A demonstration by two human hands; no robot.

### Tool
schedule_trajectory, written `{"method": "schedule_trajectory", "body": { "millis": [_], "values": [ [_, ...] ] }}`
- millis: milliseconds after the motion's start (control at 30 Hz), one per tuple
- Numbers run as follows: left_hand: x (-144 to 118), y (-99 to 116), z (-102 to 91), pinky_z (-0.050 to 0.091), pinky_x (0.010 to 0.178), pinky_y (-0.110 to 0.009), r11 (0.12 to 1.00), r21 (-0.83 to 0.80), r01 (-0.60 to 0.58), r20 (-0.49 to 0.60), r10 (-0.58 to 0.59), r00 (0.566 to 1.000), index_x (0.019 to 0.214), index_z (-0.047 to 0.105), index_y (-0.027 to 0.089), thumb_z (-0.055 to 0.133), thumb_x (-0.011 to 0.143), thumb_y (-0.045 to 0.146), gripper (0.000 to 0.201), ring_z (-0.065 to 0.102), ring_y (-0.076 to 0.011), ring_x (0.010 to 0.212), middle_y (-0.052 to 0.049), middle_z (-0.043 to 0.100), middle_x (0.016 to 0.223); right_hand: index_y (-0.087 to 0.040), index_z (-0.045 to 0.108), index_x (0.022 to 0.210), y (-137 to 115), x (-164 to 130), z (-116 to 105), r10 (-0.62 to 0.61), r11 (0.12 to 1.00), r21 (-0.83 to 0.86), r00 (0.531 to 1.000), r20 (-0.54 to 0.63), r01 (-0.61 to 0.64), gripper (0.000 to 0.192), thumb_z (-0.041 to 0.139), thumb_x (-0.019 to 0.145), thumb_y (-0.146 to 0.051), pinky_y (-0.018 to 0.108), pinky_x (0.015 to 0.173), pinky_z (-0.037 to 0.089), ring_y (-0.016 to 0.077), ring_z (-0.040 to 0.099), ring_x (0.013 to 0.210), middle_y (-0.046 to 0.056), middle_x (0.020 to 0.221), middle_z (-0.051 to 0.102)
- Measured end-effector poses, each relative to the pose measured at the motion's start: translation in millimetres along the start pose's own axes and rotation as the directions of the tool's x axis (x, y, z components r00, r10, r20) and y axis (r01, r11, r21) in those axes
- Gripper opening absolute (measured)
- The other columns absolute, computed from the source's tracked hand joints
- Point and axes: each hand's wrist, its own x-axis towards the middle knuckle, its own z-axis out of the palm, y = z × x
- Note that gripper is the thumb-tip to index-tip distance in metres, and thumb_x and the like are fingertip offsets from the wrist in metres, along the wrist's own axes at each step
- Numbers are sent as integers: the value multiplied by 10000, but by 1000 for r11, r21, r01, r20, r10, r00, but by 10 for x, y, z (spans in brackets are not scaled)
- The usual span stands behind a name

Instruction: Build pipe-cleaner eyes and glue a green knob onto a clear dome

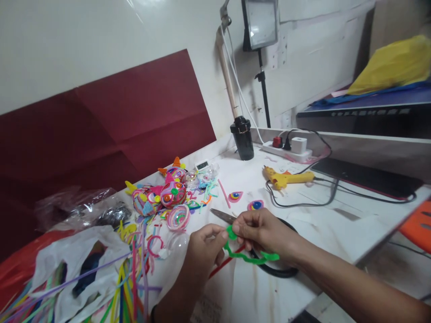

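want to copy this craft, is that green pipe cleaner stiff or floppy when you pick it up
The green pipe cleaner probably bends easily yet holds shape: its wavy kinks stay while pinched between both hands. It looks very light, since the free end juts out without sagging.

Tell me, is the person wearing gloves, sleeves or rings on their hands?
No gloves and no rings that can be seen. The left hand and right hand are bare, and both forearms are bare too, with no sleeves in view. Something dark shows at the left wrist, too cut off to identify.

Left hand [204, 251] and right hand [261, 231] meet at lower centre of the frame, fingertips pinched together (forearms angling in from below).
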Motion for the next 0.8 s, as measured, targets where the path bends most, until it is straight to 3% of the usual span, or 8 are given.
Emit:
{"method": "schedule_trajectory", "body": {
  "millis": [100, 333, 433, 600, 700, 800],
  "values": [
    [10, -12, 3, 139, 401, -185, 993, -110, 32, 19, -30, 999, 764, 589, 149, 675, 743, 407, 272, 295, -41, 371, 86, 409, 418, -148, 606, 614, 6, -15, -39, -19, 1000, 15, 1000, -6, 19, 431, 770, 588, -545, 208, 430, 325, 76, 459, 435, -15, 511, 574],
    [64, -58, -3, 94, 389, -191, 974, -222, 40, -25, -47, 999, 746, 532, 164, 683, 729, 413, 292, 277, -33, 367, 100, 378, 421, -166, 598, 657, 143, -52, -153, -75, 990, -125, 996, -42, 69, 290, 689, 722, -433, 209, 398, 217, 59, 330, 385, -50, 462, 512],
    [84, -83, 2, 96, 389, -195, 965, -259, 36, -30, -45, 999, 756, 525, 168, 688, 717, 437, 316, 282, -35, 367, 103, 372, 419, -184, 552, 596, 183, -81, -165, -137, 966, -225, 990, -39, 124, 279, 668, 730, -399, 223, 437, 269, 81, 383, 430, -46, 482, 507],
    [88, -121, 19, 98, 393, -194, 957, -289, 28, -48, -43, 998, 771, 533, 169, 699, 705, 450, 333, 289, -36, 371, 100, 385, 434, -193, 629, 703, 165, -188, -257, -233, 881, -437, 970, -68, 181, 210, 597, 810, -371, 259, 540, 357, 142, 484, 583, -3, 627, 589],
    [87, -138, 29, 115, 397, -187, 958, -287, 18, -66, -38, 997, 771, 544, 168, 704, 701, 458, 339, 298, -39, 374, 98, 391, 436, -211, 672, 784, 177, -260, -353, -296, 747, -630, 955, -29, 212, 161, 563, 843, -313, 294, 622, 407, 184, 553, 692, 38, 760, 651],
    [89, -155, 41, 140, 403, -182, 961, -276, 13, -77, -35, 996, 761, 550, 169, 701, 706, 448, 322, 305, -42, 376, 93, 406, 426, -226, 686, 872, 265, -288, -445, -392, 447, -859, 918, 64, 250, 204, 485, 873, -259, 333, 702, 469, 221, 617, 792, 76, 869, 663]
  ]
}}
